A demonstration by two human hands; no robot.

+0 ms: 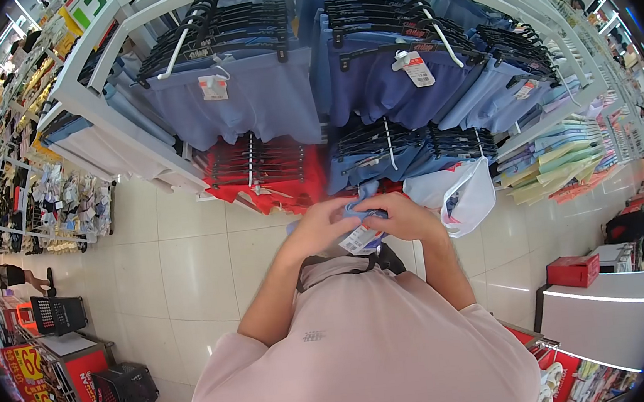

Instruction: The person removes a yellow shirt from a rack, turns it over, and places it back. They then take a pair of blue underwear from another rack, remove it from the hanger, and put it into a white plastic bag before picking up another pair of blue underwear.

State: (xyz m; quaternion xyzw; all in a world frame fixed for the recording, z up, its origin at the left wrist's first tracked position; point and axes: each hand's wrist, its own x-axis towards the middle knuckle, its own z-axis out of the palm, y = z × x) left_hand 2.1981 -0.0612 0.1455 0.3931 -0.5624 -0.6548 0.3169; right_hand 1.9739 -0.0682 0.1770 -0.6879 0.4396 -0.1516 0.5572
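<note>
Close in front of my waist, my left hand and my right hand are closed on a small bunched blue garment. Its exact kind is hidden by the folds and my fingers. A white price tag hangs below it between my hands. Just right of my right hand is a white plastic bag; how it is held up cannot be made out. Folded red garments and blue garments on black hangers hang on the lower rails just beyond my hands.
A white metal rack carries blue-grey briefs and darker blue briefs on hangers. Rail prongs stick out toward me. Black shopping baskets stand at lower left. A person walks at far left. A red box sits on a counter at right.
</note>
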